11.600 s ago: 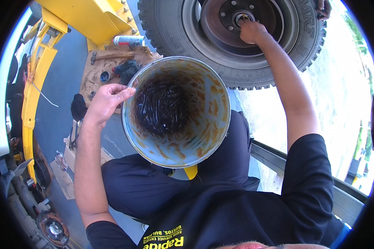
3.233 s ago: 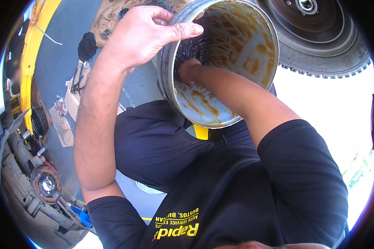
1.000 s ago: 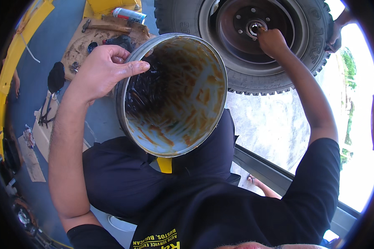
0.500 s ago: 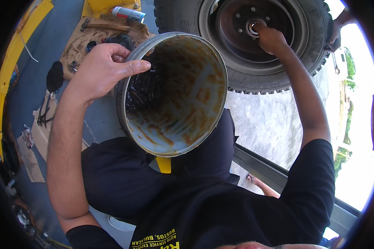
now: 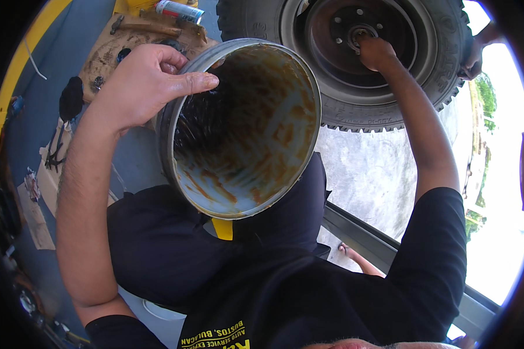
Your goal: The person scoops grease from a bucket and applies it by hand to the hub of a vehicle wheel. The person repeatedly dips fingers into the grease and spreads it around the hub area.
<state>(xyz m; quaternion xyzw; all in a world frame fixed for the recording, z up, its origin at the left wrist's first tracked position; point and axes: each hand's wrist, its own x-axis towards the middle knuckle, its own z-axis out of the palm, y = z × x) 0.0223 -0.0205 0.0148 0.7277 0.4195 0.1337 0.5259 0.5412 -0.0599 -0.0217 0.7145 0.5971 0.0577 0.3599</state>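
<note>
My left hand (image 5: 142, 87) grips the rim of a round grease bucket (image 5: 247, 198), thumb over the inside edge and fingers on the outer wall. Tilted toward me, the bucket shows brown smears of grease and a dark mass of it (image 5: 201, 125) on its left side. Ahead to the right, my right hand (image 5: 378, 53) is at the hub (image 5: 362, 36) of a large wheel, its fingers curled and pushed into the centre opening. The fingertips are hidden there, so what they hold, if anything, does not show. A thick-treaded tyre (image 5: 355, 110) surrounds the hub.
Another person's hand (image 5: 474, 58) rests at the tyre's right side. A hammer (image 5: 145, 27) and a spray can (image 5: 180, 11) lie by cardboard (image 5: 102, 52) at far left. A black glove-like item (image 5: 71, 99) is left of my forearm. A grey metal beam (image 5: 361, 224) runs at right.
My right hand has turned slightly at the hub, and the bright ring around its fingers looks darker. The bucket in my left hand has barely shifted.
</note>
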